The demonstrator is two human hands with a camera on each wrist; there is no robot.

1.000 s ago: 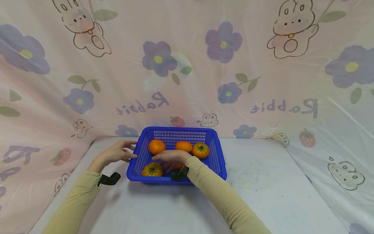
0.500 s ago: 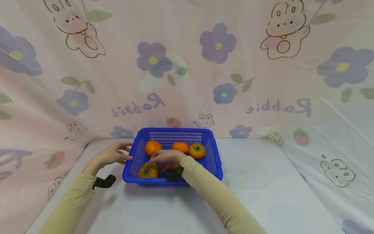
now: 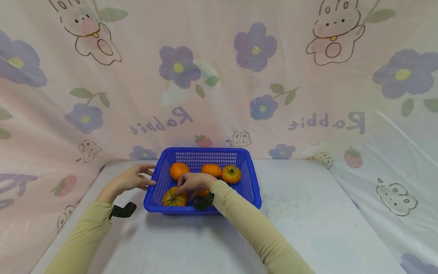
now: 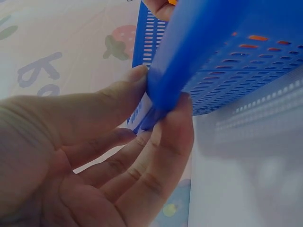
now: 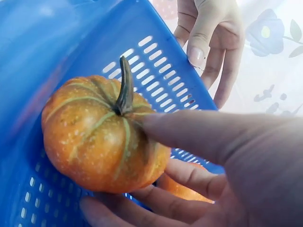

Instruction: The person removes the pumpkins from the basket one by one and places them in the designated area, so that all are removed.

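Note:
A blue perforated plastic basket (image 3: pixel 171 209) stands on the table with several small orange pumpkins inside. My left hand (image 3: pixel 129 180) pinches its left rim; the left wrist view has the thumb on one side of the rim and fingers on the other. Inside the basket, my right hand (image 3: pixel 194 182) grips the front-left pumpkin (image 5: pixel 92 137), which is orange with green ribs and a dark stem. In the right wrist view the thumb presses the top near the stem while the other fingers curl under the pumpkin's side.
At the back of the basket sit an orange pumpkin (image 3: pixel 179 171), another orange pumpkin (image 3: pixel 211 170) and a greenish-orange pumpkin (image 3: pixel 231 174). One more pumpkin (image 3: pixel 203 193) is mostly hidden under the right wrist. Patterned cloth (image 3: pixel 219 83) hangs behind the white table (image 3: pixel 301 213).
My right hand has come onto the front-left pumpkin, whose stem now tilts toward the left. The left hand stays at the basket rim. The head view has shifted slightly.

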